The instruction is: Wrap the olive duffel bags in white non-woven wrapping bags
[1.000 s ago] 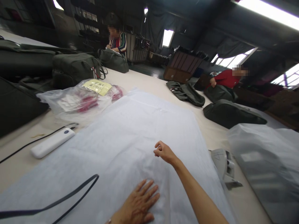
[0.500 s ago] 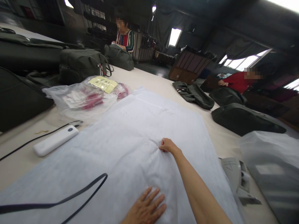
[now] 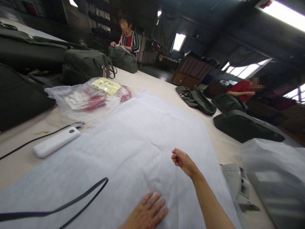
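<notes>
Your left hand [image 3: 145, 213] lies flat, fingers [image 3: 156, 203] spread and pressed on the near part of the white sheet [image 3: 133, 140], gripping nothing; your right hand [image 3: 182, 160] is curled into a loose fist above the middle of the sheet, fingers closed; whether it pinches any of the fabric you cannot tell from this view, it looks just off the surface. The sheet is spread wide over the table [image 3: 152, 86], mostly flat, with soft wrinkles around both hands; so the laying out looks largely done and the smoothing of the middle looks unfinished, as a judgement. A black strap [image 3: 78, 202] crosses the near left part of the sheet; a white power bank [image 3: 56, 146] with its cable sits just beside the sheet's left edge; a plastic bag [image 3: 88, 98] with red pieces and a yellow slip lies beyond it. Dark green bags [image 3: 84, 65] stand further left and more lie at the right; a grey tool [image 3: 238, 186] rests near the sheet's right edge; two other people work on bags far off.
</notes>
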`<state>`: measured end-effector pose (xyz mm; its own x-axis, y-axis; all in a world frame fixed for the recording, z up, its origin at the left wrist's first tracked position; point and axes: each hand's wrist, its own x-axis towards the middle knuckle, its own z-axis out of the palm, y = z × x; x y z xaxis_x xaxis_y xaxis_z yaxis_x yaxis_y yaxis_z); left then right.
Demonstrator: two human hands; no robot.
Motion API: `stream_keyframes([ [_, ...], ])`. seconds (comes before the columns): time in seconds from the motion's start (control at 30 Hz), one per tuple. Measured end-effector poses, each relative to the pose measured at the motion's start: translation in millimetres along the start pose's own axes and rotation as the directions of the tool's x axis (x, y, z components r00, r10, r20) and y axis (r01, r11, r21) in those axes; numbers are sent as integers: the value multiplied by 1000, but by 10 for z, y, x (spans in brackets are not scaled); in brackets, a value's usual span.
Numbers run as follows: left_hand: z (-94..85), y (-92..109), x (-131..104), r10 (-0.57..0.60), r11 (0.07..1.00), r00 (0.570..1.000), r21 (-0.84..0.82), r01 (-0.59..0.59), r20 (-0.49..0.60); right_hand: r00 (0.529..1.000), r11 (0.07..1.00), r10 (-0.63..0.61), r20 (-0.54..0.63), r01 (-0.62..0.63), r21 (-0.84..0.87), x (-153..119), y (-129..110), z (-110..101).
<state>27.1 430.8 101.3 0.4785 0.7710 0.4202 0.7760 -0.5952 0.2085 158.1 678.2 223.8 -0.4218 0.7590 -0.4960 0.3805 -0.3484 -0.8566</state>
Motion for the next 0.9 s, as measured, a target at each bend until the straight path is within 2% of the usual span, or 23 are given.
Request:
stream_keyframes([
  [0.07, -115, 19, 38, -100, 971, 995, -214, 104, 31, 999, 951, -8, 41, -5, 308, -221, 17, 64],
  [0.1, -197, 25, 81, -192, 919, 981, -344, 193, 37, 998, 891, -11, 68, -21, 454, -332, 33, 112],
  [0.13, -292, 25, 143, -313, 828, 949, -478, 294, 40, 995, 822, -13, 96, -44, 567, -441, 53, 169],
  [0.17, -396, 16, 223, -450, 697, 891, -603, 388, 52, 992, 767, -16, 122, -66, 638, -544, 76, 233],
  [0.2, -507, -3, 318, -577, 540, 813, -710, 452, 79, 989, 723, -21, 147, -87, 686, -641, 101, 301],
  [0.27, -734, -65, 529, -732, 226, 658, -848, 479, 177, 981, 671, -34, 189, -117, 732, -804, 149, 435],
  [0.3, -844, -102, 630, -750, 92, 615, -882, 461, 244, 978, 663, -41, 204, -126, 738, -869, 170, 494],
  [0.33, -946, -139, 719, -736, -27, 601, -900, 435, 312, 975, 666, -49, 216, -129, 734, -923, 187, 542],
  [0.43, -1185, -216, 871, -620, -290, 639, -889, 353, 456, 971, 707, -72, 227, -111, 698, -1024, 202, 624],
  [0.57, -1309, -232, 860, -531, -455, 648, -829, 325, 546, 967, 795, -101, 233, -62, 604, -1084, 158, 630],
  [0.67, -1311, -227, 823, -422, -593, 682, -750, 292, 598, 956, 826, -114, 270, -60, 560, -1106, 125, 625],
  [0.73, -1295, -228, 815, -383, -651, 699, -714, 260, 604, 947, 834, -114, 300, -72, 546, -1114, 113, 627],
  [0.9, -1195, -234, 808, -368, -696, 700, -680, 230, 612, 941, 852, -113, 318, -73, 519, -1087, 125, 635],
])
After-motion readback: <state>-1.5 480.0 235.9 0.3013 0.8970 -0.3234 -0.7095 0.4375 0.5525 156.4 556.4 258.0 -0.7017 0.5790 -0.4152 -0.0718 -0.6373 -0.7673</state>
